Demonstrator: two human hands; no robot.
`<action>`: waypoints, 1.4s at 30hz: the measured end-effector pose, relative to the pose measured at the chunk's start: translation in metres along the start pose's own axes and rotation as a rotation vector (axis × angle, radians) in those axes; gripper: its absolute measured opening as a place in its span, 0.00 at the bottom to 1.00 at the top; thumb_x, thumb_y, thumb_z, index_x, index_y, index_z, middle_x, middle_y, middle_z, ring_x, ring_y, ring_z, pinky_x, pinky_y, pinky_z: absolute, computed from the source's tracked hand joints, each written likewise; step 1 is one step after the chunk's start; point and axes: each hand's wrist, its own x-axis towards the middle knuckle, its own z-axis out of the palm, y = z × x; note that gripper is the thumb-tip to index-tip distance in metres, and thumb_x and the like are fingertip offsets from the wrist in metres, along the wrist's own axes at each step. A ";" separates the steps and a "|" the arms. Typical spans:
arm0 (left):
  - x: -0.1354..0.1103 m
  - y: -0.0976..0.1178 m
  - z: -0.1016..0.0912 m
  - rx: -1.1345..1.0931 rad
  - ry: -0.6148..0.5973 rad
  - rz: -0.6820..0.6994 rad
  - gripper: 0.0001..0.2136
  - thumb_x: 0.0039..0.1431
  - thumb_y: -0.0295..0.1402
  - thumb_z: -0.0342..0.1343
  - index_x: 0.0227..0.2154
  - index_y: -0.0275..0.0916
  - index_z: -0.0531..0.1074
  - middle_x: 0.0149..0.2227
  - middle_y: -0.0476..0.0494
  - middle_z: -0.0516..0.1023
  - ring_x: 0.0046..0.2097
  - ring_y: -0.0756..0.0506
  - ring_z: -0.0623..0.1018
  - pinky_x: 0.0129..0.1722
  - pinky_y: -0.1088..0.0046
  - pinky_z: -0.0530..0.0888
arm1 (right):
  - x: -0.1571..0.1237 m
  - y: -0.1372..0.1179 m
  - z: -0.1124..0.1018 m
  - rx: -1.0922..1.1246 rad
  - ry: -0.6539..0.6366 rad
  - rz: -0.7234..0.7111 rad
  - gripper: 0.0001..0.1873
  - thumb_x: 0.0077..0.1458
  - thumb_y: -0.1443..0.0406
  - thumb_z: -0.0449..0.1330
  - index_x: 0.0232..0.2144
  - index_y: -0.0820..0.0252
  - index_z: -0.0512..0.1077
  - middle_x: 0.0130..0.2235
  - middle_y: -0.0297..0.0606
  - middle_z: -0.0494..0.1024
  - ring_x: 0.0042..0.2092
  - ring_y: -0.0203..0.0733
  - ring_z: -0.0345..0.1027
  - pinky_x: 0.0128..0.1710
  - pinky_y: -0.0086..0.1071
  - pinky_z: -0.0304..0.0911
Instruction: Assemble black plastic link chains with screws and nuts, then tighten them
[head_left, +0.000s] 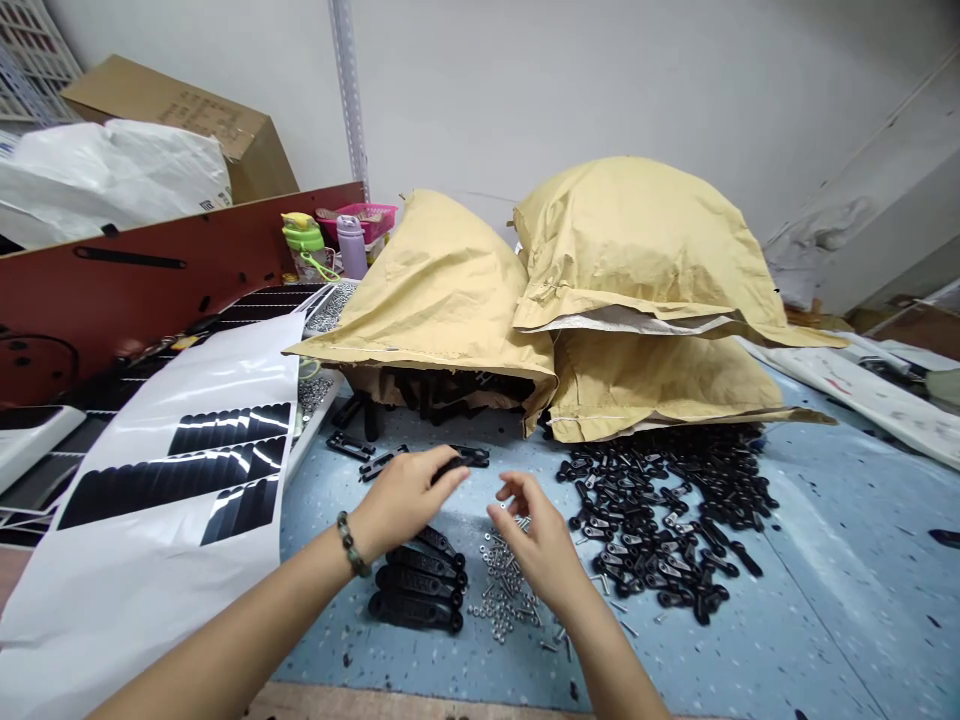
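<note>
My left hand (409,497), with a beaded bracelet at the wrist, pinches a black plastic part (448,468) between thumb and fingers; much of the part is hidden. Over a scatter of small metal nuts and screws (504,590), my right hand (538,545) hovers with half-curled fingers, thumb and forefinger apart and nothing visible between them. Long black plastic handles (416,608) lie in a row below my left hand. Beyond it are several loose black pieces (352,446). A big heap of small black levers (660,540) spreads to the right of my right hand.
Large yellow sacks (450,290) stand at the back of the blue tabletop (840,560); the left one gapes over black parts. At left are a glossy printed sheet (150,590), a tray of small metal hardware (315,400), a purple bottle (351,247) and a red board (150,275).
</note>
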 end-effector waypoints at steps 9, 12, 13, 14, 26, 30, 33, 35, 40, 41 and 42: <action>0.009 -0.028 0.006 -0.066 -0.069 -0.039 0.08 0.60 0.36 0.46 0.37 0.40 0.68 0.39 0.45 0.76 0.43 0.43 0.74 0.43 0.69 0.69 | 0.002 0.016 0.027 -0.545 -0.077 -0.060 0.07 0.58 0.67 0.57 0.28 0.56 0.70 0.34 0.36 0.74 0.39 0.45 0.64 0.41 0.38 0.57; 0.010 -0.033 0.009 -0.064 -0.125 0.017 0.09 0.60 0.35 0.49 0.40 0.40 0.71 0.42 0.44 0.75 0.45 0.43 0.74 0.47 0.68 0.68 | 0.001 0.019 0.021 -0.518 -0.031 -0.059 0.09 0.61 0.69 0.51 0.32 0.56 0.70 0.36 0.37 0.73 0.40 0.44 0.65 0.41 0.37 0.58; 0.011 -0.034 0.011 -0.064 -0.157 0.045 0.09 0.59 0.34 0.50 0.40 0.40 0.72 0.41 0.44 0.76 0.45 0.43 0.74 0.46 0.69 0.68 | -0.001 0.021 0.018 -0.508 -0.019 -0.059 0.08 0.60 0.70 0.51 0.34 0.57 0.70 0.37 0.38 0.73 0.41 0.44 0.65 0.42 0.37 0.58; 0.012 -0.034 0.013 -0.062 -0.194 0.076 0.08 0.58 0.32 0.51 0.39 0.40 0.73 0.40 0.45 0.76 0.44 0.44 0.74 0.46 0.70 0.69 | -0.004 0.022 0.015 -0.499 -0.010 -0.060 0.08 0.58 0.71 0.52 0.35 0.57 0.69 0.37 0.38 0.73 0.41 0.44 0.65 0.42 0.36 0.59; 0.000 -0.037 0.033 0.069 -0.393 0.233 0.13 0.62 0.29 0.50 0.45 0.44 0.75 0.42 0.44 0.74 0.46 0.44 0.71 0.48 0.69 0.67 | -0.029 0.028 0.020 -0.492 -0.016 -0.189 0.08 0.57 0.72 0.57 0.36 0.54 0.71 0.35 0.35 0.75 0.40 0.44 0.65 0.44 0.38 0.57; -0.001 -0.042 0.029 0.078 -0.396 0.209 0.14 0.62 0.29 0.49 0.47 0.46 0.75 0.41 0.44 0.74 0.46 0.44 0.72 0.48 0.69 0.67 | -0.030 0.028 0.026 -0.559 0.011 -0.242 0.07 0.58 0.72 0.55 0.35 0.56 0.70 0.33 0.36 0.74 0.38 0.44 0.64 0.44 0.39 0.56; 0.000 -0.045 0.026 0.081 -0.413 0.180 0.13 0.59 0.30 0.51 0.43 0.46 0.77 0.40 0.46 0.76 0.44 0.44 0.73 0.47 0.69 0.67 | -0.031 0.021 0.033 -0.610 0.001 -0.284 0.06 0.58 0.72 0.55 0.34 0.56 0.70 0.33 0.36 0.74 0.37 0.43 0.63 0.44 0.38 0.56; -0.001 -0.047 0.024 0.081 -0.429 0.163 0.13 0.58 0.29 0.52 0.42 0.46 0.77 0.40 0.47 0.77 0.44 0.45 0.74 0.47 0.71 0.68 | -0.031 0.016 0.036 -0.614 -0.020 -0.300 0.07 0.57 0.72 0.56 0.33 0.55 0.70 0.33 0.36 0.74 0.38 0.43 0.64 0.44 0.38 0.56; -0.003 -0.047 0.015 0.117 -0.441 0.127 0.11 0.55 0.29 0.55 0.40 0.46 0.78 0.39 0.47 0.78 0.44 0.44 0.76 0.46 0.71 0.69 | -0.029 0.019 0.011 -0.486 -0.007 -0.242 0.12 0.58 0.70 0.55 0.43 0.54 0.70 0.40 0.38 0.75 0.43 0.45 0.66 0.45 0.38 0.60; -0.002 -0.044 0.013 0.127 -0.435 0.125 0.12 0.54 0.29 0.56 0.41 0.45 0.78 0.39 0.47 0.78 0.44 0.43 0.76 0.46 0.70 0.69 | -0.029 0.023 0.000 -0.454 0.040 -0.199 0.13 0.59 0.69 0.53 0.46 0.55 0.68 0.42 0.40 0.74 0.44 0.45 0.66 0.44 0.37 0.62; 0.001 -0.040 0.013 0.137 -0.421 0.127 0.13 0.54 0.30 0.56 0.42 0.45 0.77 0.41 0.46 0.78 0.45 0.43 0.75 0.47 0.69 0.68 | -0.028 0.029 -0.011 -0.444 0.095 -0.143 0.14 0.61 0.68 0.51 0.48 0.57 0.67 0.43 0.42 0.74 0.45 0.45 0.67 0.44 0.37 0.63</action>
